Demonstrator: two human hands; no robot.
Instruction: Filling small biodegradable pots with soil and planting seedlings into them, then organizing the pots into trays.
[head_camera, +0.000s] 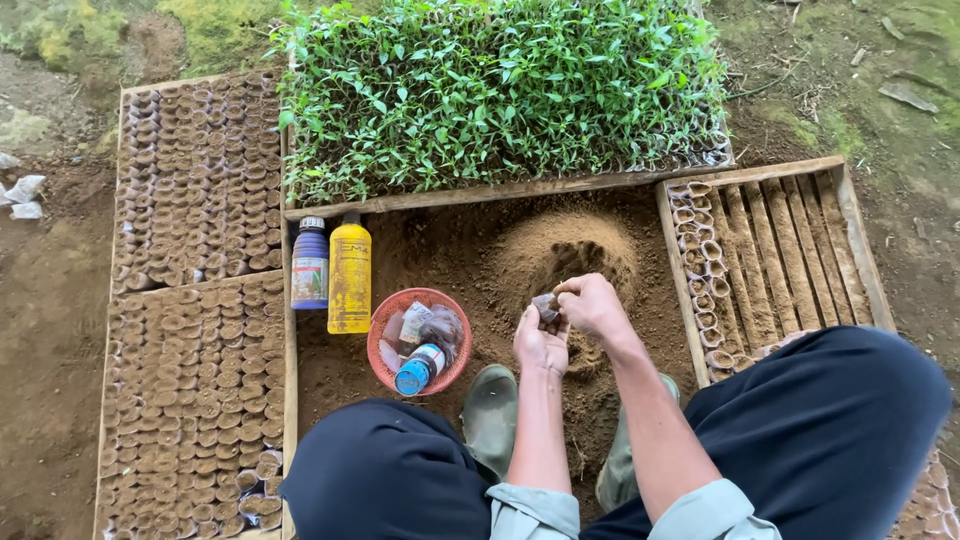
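Seedlings (500, 90) fill the top tray, with trays of soil-filled pots (195, 300) at left. Below lies a soil heap (560, 250). A yellow bottle (349, 277) stands beside a purple bottle (310, 264) with a pale label, above a red basket (385, 375). Left hand (540, 340) and right hand (593, 303) pinch a small pot (546, 304) over the soil.

We note an outdoor site in soft daylight: bare earth ground (50, 330), mossy patches (905, 90) upper right, low wooden frames (500, 192) bordering the plot.
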